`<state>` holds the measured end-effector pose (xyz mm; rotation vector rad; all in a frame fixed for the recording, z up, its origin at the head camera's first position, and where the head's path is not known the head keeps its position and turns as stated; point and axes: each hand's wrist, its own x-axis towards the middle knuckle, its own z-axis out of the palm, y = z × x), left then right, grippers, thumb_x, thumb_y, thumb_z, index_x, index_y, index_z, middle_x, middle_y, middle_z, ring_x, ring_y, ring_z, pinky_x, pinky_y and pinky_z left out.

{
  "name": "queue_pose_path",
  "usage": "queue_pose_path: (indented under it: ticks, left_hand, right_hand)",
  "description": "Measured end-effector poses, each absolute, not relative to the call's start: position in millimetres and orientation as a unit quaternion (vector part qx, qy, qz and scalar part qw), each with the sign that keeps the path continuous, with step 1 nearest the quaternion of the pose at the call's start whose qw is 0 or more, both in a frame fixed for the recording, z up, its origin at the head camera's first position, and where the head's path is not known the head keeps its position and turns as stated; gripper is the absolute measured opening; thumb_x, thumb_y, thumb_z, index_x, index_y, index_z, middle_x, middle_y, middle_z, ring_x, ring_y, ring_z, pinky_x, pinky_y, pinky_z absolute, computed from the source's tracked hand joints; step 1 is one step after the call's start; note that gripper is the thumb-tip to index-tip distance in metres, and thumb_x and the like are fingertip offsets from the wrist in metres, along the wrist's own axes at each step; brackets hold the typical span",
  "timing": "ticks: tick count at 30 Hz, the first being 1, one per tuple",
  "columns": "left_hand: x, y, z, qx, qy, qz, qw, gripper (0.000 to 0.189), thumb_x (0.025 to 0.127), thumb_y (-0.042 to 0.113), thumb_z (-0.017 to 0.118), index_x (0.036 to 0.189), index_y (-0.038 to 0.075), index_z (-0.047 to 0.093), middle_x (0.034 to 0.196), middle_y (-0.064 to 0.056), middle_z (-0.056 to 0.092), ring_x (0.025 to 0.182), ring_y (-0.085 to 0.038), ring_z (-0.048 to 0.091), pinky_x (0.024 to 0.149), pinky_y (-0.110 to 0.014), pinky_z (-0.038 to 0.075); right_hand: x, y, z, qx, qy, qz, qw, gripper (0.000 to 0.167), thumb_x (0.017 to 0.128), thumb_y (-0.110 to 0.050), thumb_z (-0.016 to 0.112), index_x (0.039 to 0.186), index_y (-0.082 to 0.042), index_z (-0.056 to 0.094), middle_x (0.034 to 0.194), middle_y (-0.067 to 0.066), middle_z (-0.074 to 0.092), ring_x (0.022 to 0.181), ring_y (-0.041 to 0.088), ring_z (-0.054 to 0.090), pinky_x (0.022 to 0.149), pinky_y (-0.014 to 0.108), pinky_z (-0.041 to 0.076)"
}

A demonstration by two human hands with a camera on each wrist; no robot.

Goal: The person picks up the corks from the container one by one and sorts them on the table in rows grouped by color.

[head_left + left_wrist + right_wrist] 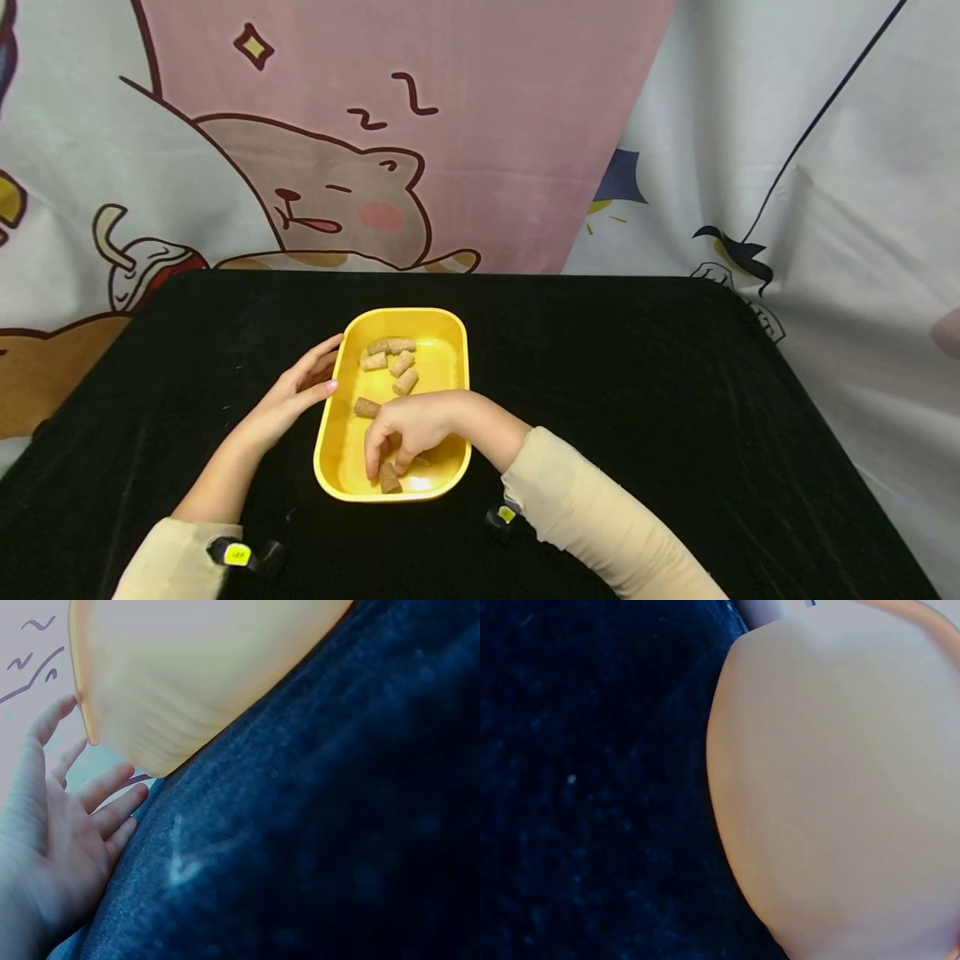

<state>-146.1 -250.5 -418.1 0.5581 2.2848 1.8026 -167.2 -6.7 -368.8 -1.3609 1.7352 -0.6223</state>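
A yellow rectangular tray (pixel 324 467) stands on the black cloth with several tan corks (pixel 405 382) lying in it. My left hand (pixel 296 392) is at the tray's left side, its fingers extended and the thumb near the rim. In the left wrist view the left hand (pixel 71 817) shows spread fingers beside the tray wall (pixel 165 712). My right hand (pixel 420 425) reaches over the right rim into the near half, its thumb and a finger pinching a brown cork (pixel 390 478). The right wrist view shows the tray's outer wall (pixel 825 780) but not the fingers.
Most corks lie in the far half of the tray; one brown cork (pixel 366 407) is just left of the right hand. Black cloth (pixel 637 392) covers the table. Behind its far edge hangs a printed curtain (pixel 510 150).
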Motion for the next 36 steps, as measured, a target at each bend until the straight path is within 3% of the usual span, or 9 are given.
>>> queue_pose_path:
  ticks: [15, 36]
  left_hand:
    - [-145, -251, -417, 0.192, 0.767, 0.606, 0.086, 0.06, 0.099, 0.012, 0.046, 0.153, 0.012, 0.019, 0.149, -0.024, 0.031, 0.13, -0.041, 0.036, 0.093, -0.023, 0.042]
    - [-145, -248, -420, 0.177, 0.776, 0.599, 0.087, 0.06, 0.1, 0.014, 0.048, 0.153, 0.013, 0.02, 0.149, -0.024, 0.032, 0.131, -0.041, 0.036, 0.092, -0.023, 0.041]
  right_hand:
    - [-169, -2, -362, -0.537, 0.705, -0.249, 0.39, 0.014, 0.084, -0.002, 0.07, 0.095, -0.011, 0.072, 0.092, -0.01, 0.064, 0.088, 0.004, 0.055, 0.081, 0.017, 0.044]
    - [-158, 36, -345, -0.518, 0.722, -0.42, 0.184, 0.016, 0.085, -0.007, 0.072, 0.101, -0.011, 0.072, 0.094, -0.01, 0.059, 0.09, 0.013, 0.053, 0.081, 0.025, 0.045]
